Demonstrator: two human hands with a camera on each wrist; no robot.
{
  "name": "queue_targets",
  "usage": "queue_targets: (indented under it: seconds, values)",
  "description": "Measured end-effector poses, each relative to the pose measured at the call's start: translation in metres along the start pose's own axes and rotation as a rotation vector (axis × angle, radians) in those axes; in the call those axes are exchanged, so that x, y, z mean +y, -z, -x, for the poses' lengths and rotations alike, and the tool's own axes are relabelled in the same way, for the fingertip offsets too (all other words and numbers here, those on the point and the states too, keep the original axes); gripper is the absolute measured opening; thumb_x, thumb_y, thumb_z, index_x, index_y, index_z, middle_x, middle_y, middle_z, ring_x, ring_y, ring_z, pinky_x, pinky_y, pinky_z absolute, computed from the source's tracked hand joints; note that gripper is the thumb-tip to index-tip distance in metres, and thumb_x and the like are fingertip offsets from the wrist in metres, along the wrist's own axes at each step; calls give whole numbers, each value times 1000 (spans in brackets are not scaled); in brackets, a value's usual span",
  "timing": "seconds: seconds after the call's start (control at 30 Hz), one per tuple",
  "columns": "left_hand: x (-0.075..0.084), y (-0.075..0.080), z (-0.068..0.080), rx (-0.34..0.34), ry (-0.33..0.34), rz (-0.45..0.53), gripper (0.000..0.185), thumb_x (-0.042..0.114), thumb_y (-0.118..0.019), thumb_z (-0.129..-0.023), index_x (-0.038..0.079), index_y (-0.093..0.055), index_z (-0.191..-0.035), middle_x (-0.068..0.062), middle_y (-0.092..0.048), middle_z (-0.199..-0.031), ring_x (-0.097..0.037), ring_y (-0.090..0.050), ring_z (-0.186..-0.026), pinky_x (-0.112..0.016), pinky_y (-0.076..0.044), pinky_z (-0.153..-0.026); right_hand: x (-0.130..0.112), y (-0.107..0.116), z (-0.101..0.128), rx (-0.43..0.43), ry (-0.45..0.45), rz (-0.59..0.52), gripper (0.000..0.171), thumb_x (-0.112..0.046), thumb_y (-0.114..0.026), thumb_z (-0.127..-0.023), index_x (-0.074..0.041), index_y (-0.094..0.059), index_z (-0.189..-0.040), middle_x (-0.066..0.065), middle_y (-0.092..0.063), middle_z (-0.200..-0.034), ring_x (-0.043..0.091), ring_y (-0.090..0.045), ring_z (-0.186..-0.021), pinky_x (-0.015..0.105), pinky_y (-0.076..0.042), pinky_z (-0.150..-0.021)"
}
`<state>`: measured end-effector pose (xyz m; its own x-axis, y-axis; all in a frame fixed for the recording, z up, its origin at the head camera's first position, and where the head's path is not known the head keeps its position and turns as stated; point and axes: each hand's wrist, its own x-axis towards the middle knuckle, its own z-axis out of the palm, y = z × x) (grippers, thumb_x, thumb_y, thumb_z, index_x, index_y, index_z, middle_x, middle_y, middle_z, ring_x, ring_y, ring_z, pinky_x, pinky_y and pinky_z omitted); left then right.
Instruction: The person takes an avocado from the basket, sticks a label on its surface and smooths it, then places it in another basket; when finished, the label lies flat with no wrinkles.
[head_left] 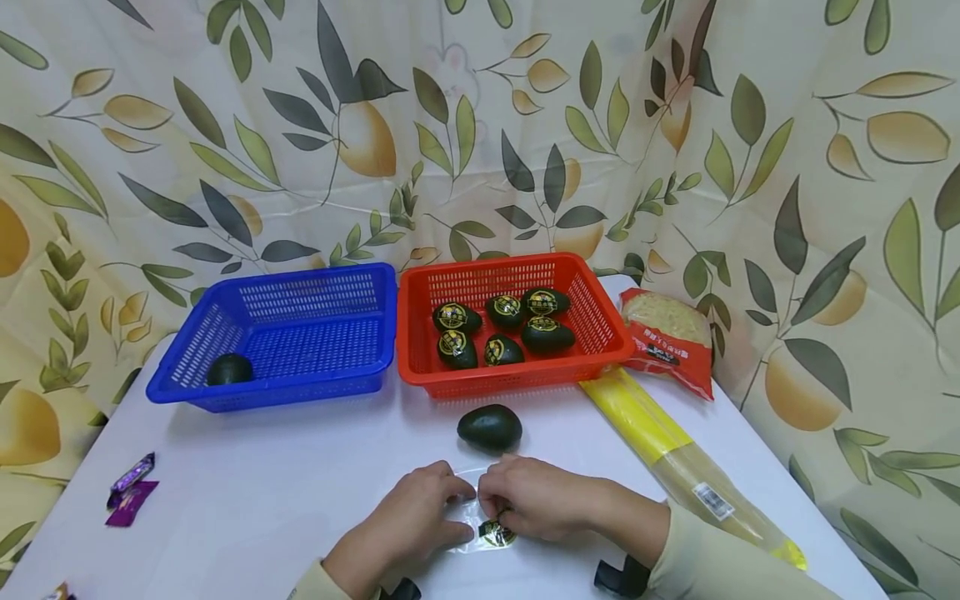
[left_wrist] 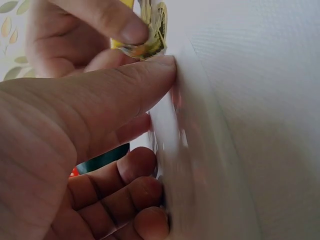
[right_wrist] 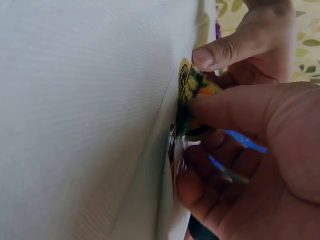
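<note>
A blue basket stands at the back left of the white surface, with one dark egg-shaped item in its near left corner. Touching its right side is a red basket holding six dark wrapped eggs with round labels. Right of the red basket lies a red noodle packet, and a long yellow packet runs along the right edge. Purple candy wrappers lie at the left. A leaf-patterned curtain hangs behind.
</note>
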<state>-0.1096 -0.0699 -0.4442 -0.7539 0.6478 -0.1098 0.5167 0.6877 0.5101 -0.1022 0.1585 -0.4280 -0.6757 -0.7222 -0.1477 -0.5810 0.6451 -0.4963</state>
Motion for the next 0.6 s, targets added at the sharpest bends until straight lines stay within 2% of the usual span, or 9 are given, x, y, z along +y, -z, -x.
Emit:
queue_targets:
  seconds: [0.13,0.23,0.43,0.5,0.6]
  values:
    - [2,-1,0,-7,13,0,41,33,-90,-79,20,-77,-116,11,-62,-95,-5,-57,-87,-30,-52,-83,2,3,6,-6,26,-156,26,-3,-70,-93,-28,-61,-95,-16,-52,-83,-3,-50,-82,17,-46,-76]
    - [3,-1,0,-12,20,4,41,32,-90,-80,20,-77,-116,11,-62,-95,-4,-56,-86,-29,-52,-81,4,7,11,3,10,-279,24,-4,-68,-96,-27,-60,-102,-15,-54,-87,-2,-52,-83,17,-49,-75]
    - [5,2,-1,-46,39,15,39,33,-89,-80,20,-77,-115,11,-62,-94,-4,-55,-84,-30,-52,-80,7,13,16,115,-79,-430,18,-9,-67,-99,-20,-61,-112,-9,-60,-93,6,-57,-88,22,-53,-80]
    - [6,5,-1,-47,39,49,39,36,-88,-81,19,-77,-114,12,-64,-93,-3,-56,-83,-31,-52,-80,8,16,16,168,-105,-454,17,-10,-67,-99,-17,-61,-114,-6,-60,-94,10,-58,-90,23,-53,-80]
    - [8,9,-2,2,23,200,33,39,-83,-88,16,-77,-110,12,-67,-90,-3,-59,-79,-28,-54,-74,7,20,16,230,-126,-500,18,-11,-68,-99,-14,-61,-115,-2,-61,-98,15,-59,-93,24,-54,-81]
